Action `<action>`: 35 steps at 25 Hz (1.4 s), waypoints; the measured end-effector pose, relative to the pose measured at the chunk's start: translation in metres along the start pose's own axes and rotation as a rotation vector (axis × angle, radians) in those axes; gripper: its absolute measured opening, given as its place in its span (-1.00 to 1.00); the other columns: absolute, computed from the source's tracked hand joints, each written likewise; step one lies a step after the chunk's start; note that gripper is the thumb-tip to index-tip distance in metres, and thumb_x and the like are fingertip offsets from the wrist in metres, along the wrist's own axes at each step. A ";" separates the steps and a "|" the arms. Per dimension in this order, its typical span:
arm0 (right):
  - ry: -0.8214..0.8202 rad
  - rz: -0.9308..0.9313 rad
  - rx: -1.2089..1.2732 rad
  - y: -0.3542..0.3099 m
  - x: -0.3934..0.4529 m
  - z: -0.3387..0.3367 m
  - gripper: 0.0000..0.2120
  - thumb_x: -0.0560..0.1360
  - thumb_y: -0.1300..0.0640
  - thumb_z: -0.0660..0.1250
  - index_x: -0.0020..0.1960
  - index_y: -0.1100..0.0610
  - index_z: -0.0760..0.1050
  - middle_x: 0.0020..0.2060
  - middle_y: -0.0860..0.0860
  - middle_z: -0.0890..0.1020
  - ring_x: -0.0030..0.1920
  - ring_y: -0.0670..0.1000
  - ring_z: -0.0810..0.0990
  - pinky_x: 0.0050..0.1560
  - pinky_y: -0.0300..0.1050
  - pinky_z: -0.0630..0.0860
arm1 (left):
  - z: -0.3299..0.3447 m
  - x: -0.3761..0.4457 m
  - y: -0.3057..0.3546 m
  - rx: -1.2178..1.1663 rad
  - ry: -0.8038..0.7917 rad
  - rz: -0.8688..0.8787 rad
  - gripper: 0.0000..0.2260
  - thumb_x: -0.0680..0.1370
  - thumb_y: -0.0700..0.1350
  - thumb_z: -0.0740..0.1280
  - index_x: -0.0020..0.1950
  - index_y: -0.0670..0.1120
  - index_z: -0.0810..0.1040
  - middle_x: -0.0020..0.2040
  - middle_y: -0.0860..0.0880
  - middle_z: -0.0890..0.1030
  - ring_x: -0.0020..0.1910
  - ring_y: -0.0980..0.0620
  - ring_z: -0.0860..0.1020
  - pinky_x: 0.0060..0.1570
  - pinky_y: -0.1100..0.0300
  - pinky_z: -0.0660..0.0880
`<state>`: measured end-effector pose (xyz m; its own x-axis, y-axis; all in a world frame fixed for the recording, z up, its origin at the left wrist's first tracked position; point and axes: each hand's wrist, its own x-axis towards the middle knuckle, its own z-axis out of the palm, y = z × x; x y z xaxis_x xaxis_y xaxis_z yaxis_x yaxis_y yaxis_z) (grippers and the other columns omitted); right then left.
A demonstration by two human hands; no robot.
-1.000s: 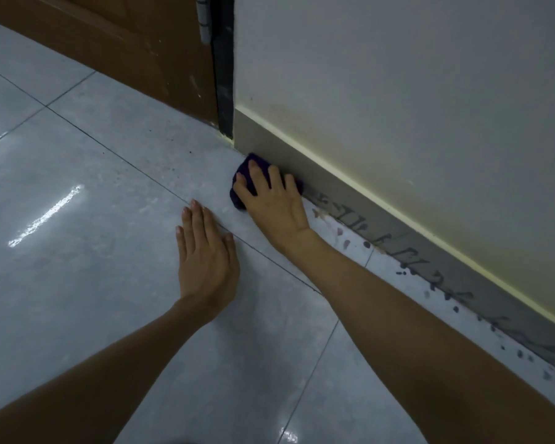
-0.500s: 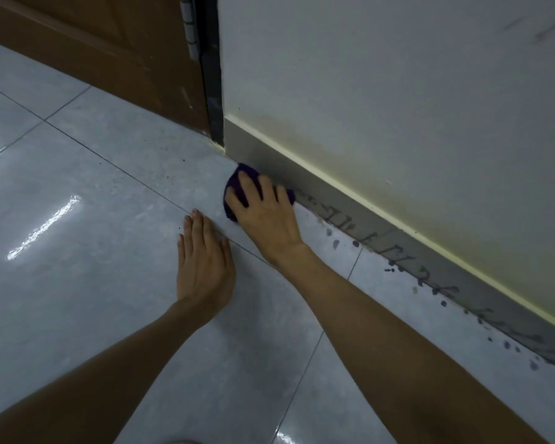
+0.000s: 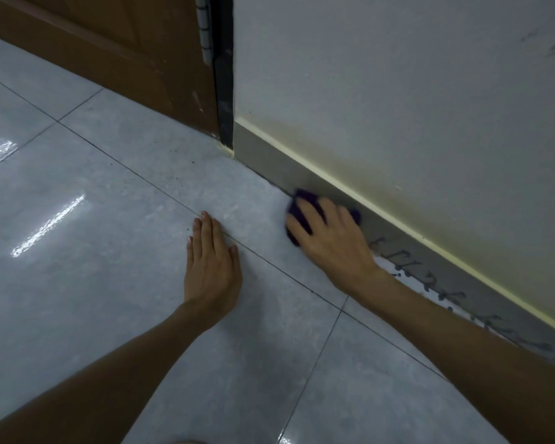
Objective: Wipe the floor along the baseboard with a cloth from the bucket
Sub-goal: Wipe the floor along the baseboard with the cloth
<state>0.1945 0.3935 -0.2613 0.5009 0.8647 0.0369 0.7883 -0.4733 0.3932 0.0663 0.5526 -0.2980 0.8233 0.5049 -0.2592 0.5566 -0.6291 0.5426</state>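
Note:
My right hand (image 3: 332, 240) presses a dark purple cloth (image 3: 304, 200) flat on the pale tiled floor (image 3: 109, 283), right against the grey baseboard (image 3: 266, 157). The fingers spread over the cloth and hide most of it. My left hand (image 3: 212, 267) lies palm down on the tile to the left of it, holding nothing. Dark smears and specks (image 3: 430, 280) run along the foot of the baseboard to the right of my right wrist. No bucket is in view.
A brown wooden door (image 3: 125, 49) with a dark frame edge (image 3: 224, 91) stands at the back left, where the baseboard ends. The white wall (image 3: 398, 91) rises above the baseboard. Small dark specks dot the tile near the door corner.
My right hand has slid the cloth along the baseboard to the right, away from the door corner. My left hand stays planted on the floor.

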 end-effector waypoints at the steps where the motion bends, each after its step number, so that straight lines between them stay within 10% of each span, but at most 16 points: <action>1: 0.081 -0.087 -0.040 -0.008 0.033 -0.002 -0.56 0.36 0.25 0.44 0.23 0.16 0.50 0.21 0.19 0.57 0.11 0.23 0.52 -0.01 0.10 0.45 | 0.000 -0.001 0.000 -0.005 -0.004 -0.004 -0.46 0.63 0.00 -0.10 0.51 -0.18 -0.24 0.55 -0.09 -0.24 0.51 0.02 -0.26 0.49 0.08 -0.23; 5: -0.071 -0.460 -0.425 -0.027 0.125 -0.006 -0.52 0.53 0.01 0.29 0.39 0.12 0.31 0.50 0.21 0.21 0.49 0.21 0.13 0.45 0.18 0.08 | 0.004 0.001 0.000 0.014 0.023 -0.006 -0.46 0.63 0.00 -0.10 0.50 -0.18 -0.25 0.55 -0.09 -0.24 0.51 0.02 -0.27 0.48 0.09 -0.25; 10: -0.196 -0.504 -0.615 0.025 0.027 0.012 -0.36 0.51 0.10 0.29 0.50 0.16 0.08 0.55 0.22 -0.01 0.53 0.23 -0.10 0.47 0.26 -0.12 | 0.006 -0.001 0.005 0.010 0.026 -0.026 -0.44 0.63 0.03 -0.09 0.50 -0.18 -0.28 0.54 -0.09 -0.27 0.50 0.02 -0.30 0.47 0.08 -0.29; 15: -0.031 -0.504 -0.510 0.054 -0.012 0.023 -0.50 0.44 0.28 0.36 0.36 0.20 0.35 0.53 0.23 0.12 0.48 0.24 0.16 0.45 0.17 0.15 | 0.008 0.001 -0.002 0.005 -0.004 -0.033 -0.45 0.63 0.03 -0.10 0.50 -0.18 -0.27 0.54 -0.10 -0.27 0.50 0.01 -0.30 0.48 0.08 -0.28; 21: 0.129 -0.580 -0.491 -0.011 0.143 0.004 -0.64 0.47 0.16 0.35 0.26 0.08 0.51 0.40 0.18 0.40 0.38 0.18 0.36 0.37 0.10 0.28 | 0.011 0.002 0.004 0.002 0.067 -0.018 -0.43 0.63 0.02 -0.07 0.49 -0.20 -0.27 0.54 -0.13 -0.25 0.51 -0.02 -0.29 0.46 0.06 -0.30; 26: -0.001 -0.492 -0.349 -0.002 0.106 0.004 -0.52 0.48 0.27 -0.09 0.20 0.08 0.51 0.20 0.15 0.59 0.17 0.13 0.55 0.22 0.01 0.44 | 0.009 0.001 0.004 0.019 0.042 -0.023 -0.43 0.63 0.02 -0.07 0.49 -0.20 -0.27 0.54 -0.13 -0.25 0.51 -0.02 -0.28 0.47 0.06 -0.29; 30: -0.073 -0.539 -0.369 0.042 0.029 0.008 -0.50 0.29 0.31 0.35 0.23 0.20 0.41 0.22 0.25 0.52 0.17 0.23 0.48 0.25 0.12 0.36 | 0.001 0.001 -0.001 0.014 -0.016 -0.015 -0.43 0.63 0.04 -0.10 0.49 -0.17 -0.30 0.54 -0.09 -0.30 0.50 0.01 -0.31 0.48 0.07 -0.28; 35: 0.068 -0.558 -0.366 0.018 0.092 0.002 -0.55 0.35 0.33 0.35 0.21 0.16 0.42 0.25 0.24 0.52 0.22 0.21 0.50 0.27 0.14 0.39 | 0.006 0.001 0.006 0.003 0.019 -0.034 -0.42 0.63 0.04 -0.08 0.48 -0.20 -0.30 0.54 -0.12 -0.28 0.51 -0.03 -0.30 0.48 0.02 -0.27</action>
<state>0.2554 0.4640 -0.2523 0.0207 0.9776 -0.2094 0.7445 0.1248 0.6559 0.0712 0.5460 -0.3002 0.8017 0.5372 -0.2620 0.5845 -0.6131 0.5315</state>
